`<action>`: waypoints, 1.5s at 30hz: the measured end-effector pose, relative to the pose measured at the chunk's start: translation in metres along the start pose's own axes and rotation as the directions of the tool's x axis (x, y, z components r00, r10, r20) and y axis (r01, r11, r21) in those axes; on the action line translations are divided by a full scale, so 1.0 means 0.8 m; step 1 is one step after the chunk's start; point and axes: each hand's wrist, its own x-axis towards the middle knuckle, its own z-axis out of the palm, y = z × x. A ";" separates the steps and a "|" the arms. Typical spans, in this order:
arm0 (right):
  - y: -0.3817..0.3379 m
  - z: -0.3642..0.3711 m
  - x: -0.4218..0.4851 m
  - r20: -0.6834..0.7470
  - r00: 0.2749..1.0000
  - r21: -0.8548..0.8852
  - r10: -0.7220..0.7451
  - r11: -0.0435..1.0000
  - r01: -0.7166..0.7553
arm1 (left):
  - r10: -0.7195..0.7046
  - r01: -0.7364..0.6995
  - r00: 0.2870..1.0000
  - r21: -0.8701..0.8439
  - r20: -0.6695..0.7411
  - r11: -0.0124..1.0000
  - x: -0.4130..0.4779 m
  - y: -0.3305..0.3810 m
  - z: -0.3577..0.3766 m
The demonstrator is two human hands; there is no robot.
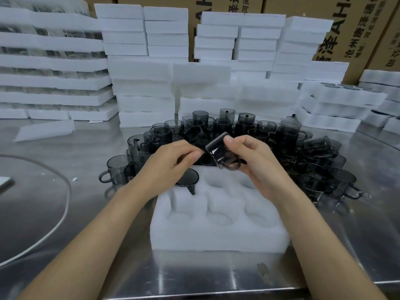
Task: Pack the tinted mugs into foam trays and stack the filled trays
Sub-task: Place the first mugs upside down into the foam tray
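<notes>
A: Where is the tinted mug [218, 151] hanging?
B: Tilting above the foam tray [216, 234] — right hand [253, 161] is gripping its handle, left hand [166, 163] is pinching its rim. A second mug [187, 177] is sitting in the far-left pocket.

Smoky grey mugs [223, 131] (translucent), white foam tray [218, 232], silver table [216, 276].

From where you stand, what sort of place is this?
Probably a packing area in a factory or warehouse: a steel table heaped with dark glass mugs, stacks of white foam trays behind it, and big printed cardboard cartons along the wall.
</notes>
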 end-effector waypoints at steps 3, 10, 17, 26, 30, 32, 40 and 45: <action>0.003 0.000 0.003 -0.078 0.997 -0.109 0.012 0.994 -0.020 | 0.029 -0.029 1.000 -0.089 -0.006 0.996 -0.001 0.007 0.003; 0.005 -0.002 0.002 0.031 0.993 -0.388 -0.117 0.914 0.120 | 0.055 -0.050 0.998 -0.170 0.024 0.984 -0.003 0.015 0.003; 0.011 0.000 -0.003 0.162 0.980 -0.528 -0.118 0.828 0.187 | 0.019 -0.009 0.998 -0.153 0.062 0.988 -0.006 0.016 0.004; 0.010 0.003 -0.010 0.209 0.959 -0.669 -0.192 0.687 0.283 | -0.001 0.012 0.998 -0.162 0.066 0.987 -0.006 0.016 0.007; 0.012 0.002 -0.008 0.271 0.955 -0.704 -0.124 0.651 0.284 | 0.027 -0.017 0.997 -0.135 0.073 0.991 -0.007 0.012 0.005; 0.010 0.001 -0.007 0.295 0.954 -0.712 -0.058 0.653 0.260 | 0.032 -0.021 0.991 -0.082 0.127 0.996 -0.006 0.012 0.007; 0.016 -0.011 0.002 0.291 0.944 -0.824 0.157 0.543 0.164 | 0.015 -0.030 0.972 0.063 0.233 0.998 -0.004 0.006 0.008; 0.006 -0.009 0.006 0.331 0.920 -0.796 0.209 0.585 0.154 | 0.025 -0.040 0.974 0.062 0.223 0.997 -0.003 0.004 0.010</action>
